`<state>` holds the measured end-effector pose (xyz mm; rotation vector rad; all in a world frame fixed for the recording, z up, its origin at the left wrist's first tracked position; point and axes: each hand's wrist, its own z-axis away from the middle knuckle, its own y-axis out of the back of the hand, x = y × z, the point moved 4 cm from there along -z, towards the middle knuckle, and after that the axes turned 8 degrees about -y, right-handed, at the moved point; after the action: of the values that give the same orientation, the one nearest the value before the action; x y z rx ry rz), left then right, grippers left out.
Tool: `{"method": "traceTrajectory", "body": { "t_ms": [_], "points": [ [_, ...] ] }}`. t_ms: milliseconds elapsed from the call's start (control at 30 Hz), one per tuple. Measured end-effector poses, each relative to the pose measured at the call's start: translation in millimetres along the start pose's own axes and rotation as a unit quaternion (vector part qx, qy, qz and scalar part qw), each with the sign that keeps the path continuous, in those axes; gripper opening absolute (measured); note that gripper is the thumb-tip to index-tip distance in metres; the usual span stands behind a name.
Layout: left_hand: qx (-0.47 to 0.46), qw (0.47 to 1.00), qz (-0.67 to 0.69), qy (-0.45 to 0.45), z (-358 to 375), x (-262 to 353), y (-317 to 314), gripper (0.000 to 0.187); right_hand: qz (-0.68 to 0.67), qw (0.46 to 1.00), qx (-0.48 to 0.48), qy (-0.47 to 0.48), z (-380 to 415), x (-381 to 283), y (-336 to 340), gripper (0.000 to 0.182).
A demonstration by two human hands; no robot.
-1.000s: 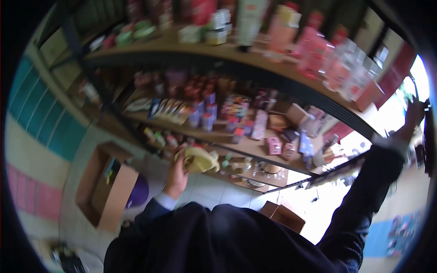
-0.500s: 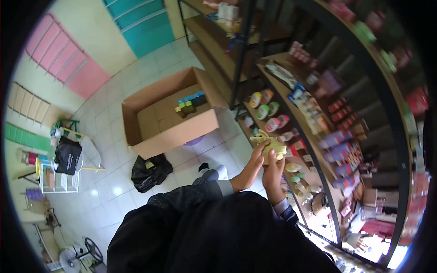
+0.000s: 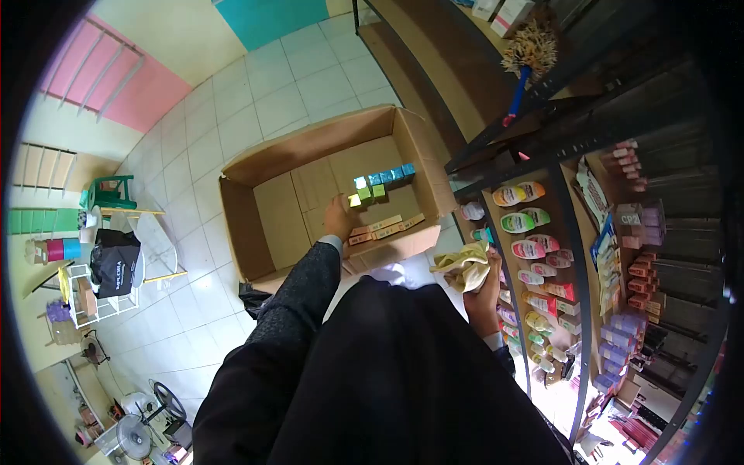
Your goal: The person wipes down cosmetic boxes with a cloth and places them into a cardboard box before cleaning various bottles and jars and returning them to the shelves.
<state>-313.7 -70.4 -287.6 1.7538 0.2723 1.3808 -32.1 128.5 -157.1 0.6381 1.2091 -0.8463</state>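
Note:
My left hand (image 3: 338, 215) reaches down into a large open cardboard box (image 3: 271, 149). Its fingers are drawn together at a small yellow-green box (image 3: 354, 200), which they appear to pinch. Beside that stand green small boxes (image 3: 377, 190) and a row of blue small boxes (image 3: 397, 174). Several slim orange-and-white boxes (image 3: 387, 226) lie along the near side. My right hand (image 3: 484, 298) is closed around a crumpled pale yellow cloth (image 3: 465, 267), close to the shelf; part of that hand is hidden by the cloth.
At right, a black-framed shelf (image 3: 554, 256) carries rows of bottles (image 3: 528, 220) and packets. A feather duster (image 3: 527, 54) rests on the upper shelving. Leftward are a black bag (image 3: 116, 263), a green stool (image 3: 112, 191) and a fan (image 3: 133, 435). A dark plastic bag (image 3: 252, 298) lies by the cardboard box.
My left hand has left the cloth and moved leftward into the cardboard box. The right hand alone now holds the cloth. The view has shifted, showing more of the box's inside.

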Motion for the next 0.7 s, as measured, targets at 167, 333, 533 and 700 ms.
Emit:
{"method": "traceTrajectory", "body": {
  "t_ms": [167,333,533,700],
  "points": [
    [-0.103,0.992,-0.045,0.064,-25,-19,-22,0.064,-0.274,0.937,0.005,-0.217,-15,-3,-25,0.021],
    [-0.165,0.979,0.039,0.110,-27,-19,-19,0.058,-0.193,0.958,0.001,-0.212,-30,-15,-35,0.025],
    [-0.050,0.980,0.144,-0.129,-11,55,51,0.040,0.294,0.936,-0.014,0.194,-52,-83,-77,0.023],
    [-0.050,0.956,0.103,-0.270,-4,190,116,0.041,0.465,0.788,-0.082,0.396,-6,-143,-154,0.030]
  ]
}}
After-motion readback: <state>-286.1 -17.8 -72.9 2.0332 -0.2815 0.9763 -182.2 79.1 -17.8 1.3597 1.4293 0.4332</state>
